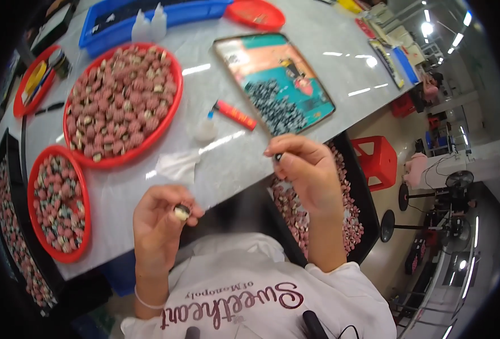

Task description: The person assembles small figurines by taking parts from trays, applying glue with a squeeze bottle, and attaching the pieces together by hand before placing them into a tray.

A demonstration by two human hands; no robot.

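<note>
My left hand (156,223) is closed around a small rounded piece (182,212) with a cream part and a dark part showing; its kind is unclear. My right hand (312,172), raised over the table's front edge, pinches a tiny black piece (278,157) between thumb and fingertips. Just beyond that hand lies a rectangular picture tray (317,110), with many small dark pieces (272,104) heaped on its near part. A red tube (236,114) and a squat white bottle (206,131) with a blue tip are between the tray and a crumpled white tissue (177,167).
At the left, a large round red tray (177,70) and a smaller red tray (32,198) hold pink ridged pieces. Behind them are a blue bin (196,17) and white squeeze bottles (150,25). A black tray (368,237) of pink pieces sits by my right forearm, near a red stool (377,161).
</note>
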